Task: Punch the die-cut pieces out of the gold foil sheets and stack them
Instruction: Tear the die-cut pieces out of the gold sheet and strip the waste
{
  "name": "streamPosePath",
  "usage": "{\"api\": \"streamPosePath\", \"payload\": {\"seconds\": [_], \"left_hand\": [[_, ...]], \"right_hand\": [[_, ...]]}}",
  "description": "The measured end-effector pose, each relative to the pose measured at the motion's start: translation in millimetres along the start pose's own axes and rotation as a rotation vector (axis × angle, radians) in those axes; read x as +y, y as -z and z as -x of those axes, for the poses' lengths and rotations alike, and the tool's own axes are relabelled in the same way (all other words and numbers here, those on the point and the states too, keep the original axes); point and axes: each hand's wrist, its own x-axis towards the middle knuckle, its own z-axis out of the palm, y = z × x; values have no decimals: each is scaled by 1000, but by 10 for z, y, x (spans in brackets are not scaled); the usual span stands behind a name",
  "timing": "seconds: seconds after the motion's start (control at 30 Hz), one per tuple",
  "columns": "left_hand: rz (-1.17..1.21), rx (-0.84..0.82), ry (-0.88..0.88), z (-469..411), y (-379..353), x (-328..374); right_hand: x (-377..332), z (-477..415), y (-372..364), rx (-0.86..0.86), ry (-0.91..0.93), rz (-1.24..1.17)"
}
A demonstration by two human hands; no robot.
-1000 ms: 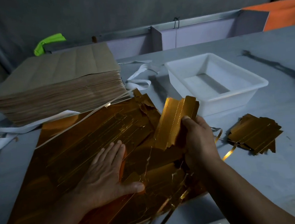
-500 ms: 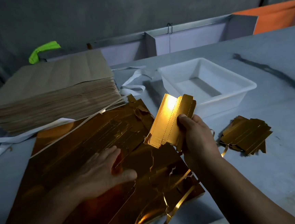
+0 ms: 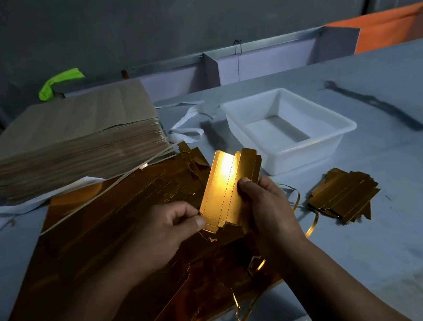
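Observation:
A punched-out gold foil piece with perforated fold lines is held upright above the large gold foil sheet. My right hand grips its right edge, thumb on the front. My left hand pinches its lower left corner between thumb and fingers. The sheet lies flat on the table in front of me, torn where pieces came out, with thin gold offcut strips curling at its right side. A small stack of punched gold pieces lies on the table to the right of my hands.
A white plastic tub stands behind the stack. A thick pile of brown sheets sits at the back left, with white strips beside it. A green object and an orange surface lie beyond the table's far edge.
My left hand has lifted off the foil sheet and taken hold of the piece's lower left corner. My right hand has raised the piece and turned it more upright.

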Motion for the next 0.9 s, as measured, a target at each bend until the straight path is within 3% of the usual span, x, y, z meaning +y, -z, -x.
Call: {"api": "streamPosePath", "payload": {"seconds": [0.23, 0.5, 0.77, 0.9], "left_hand": [[175, 134, 119, 17, -62, 28], [-58, -20, 46, 9, 45, 62], [71, -80, 82, -13, 167, 83], [-35, -188, 107, 4, 232, 49]], "right_hand": [[-16, 33, 36, 10, -31, -39], [-7, 45, 92, 6, -24, -56], [-43, 19, 190, 41, -46, -48], [-102, -24, 285, 69, -6, -1]]}}
